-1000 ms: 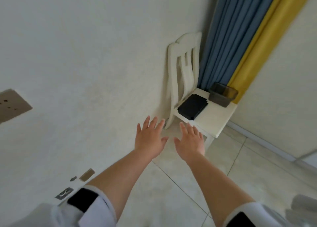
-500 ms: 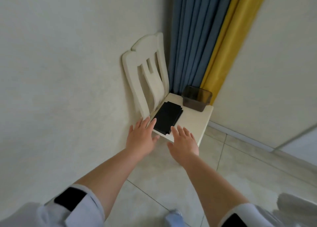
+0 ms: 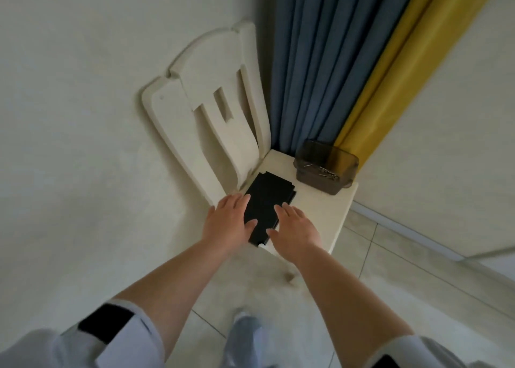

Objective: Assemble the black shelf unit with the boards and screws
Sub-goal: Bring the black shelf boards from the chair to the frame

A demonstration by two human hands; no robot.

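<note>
A stack of flat black boards [image 3: 269, 200] lies on the seat of a cream chair [image 3: 328, 209], near the backrest. At the seat's far right corner stands a dark see-through box [image 3: 326, 170] with several small metal screws in it. My left hand [image 3: 230, 223] hovers flat over the left edge of the stack, fingers straight. On the stack's right side my right hand [image 3: 295, 229] is spread flat too, near its front corner. Neither hand holds anything. Whether they touch the boards I cannot tell.
The chair stands in a room corner, its backrest [image 3: 211, 111] against a pale wall. Blue and yellow curtains [image 3: 334, 61] hang behind it. Pale floor tiles [image 3: 390, 270] lie to the right and in front. A foot in a grey shoe [image 3: 245, 337] shows below.
I have come closer to the chair. Both hands have moved forward from in front of the seat to over the black boards, still flat and empty.
</note>
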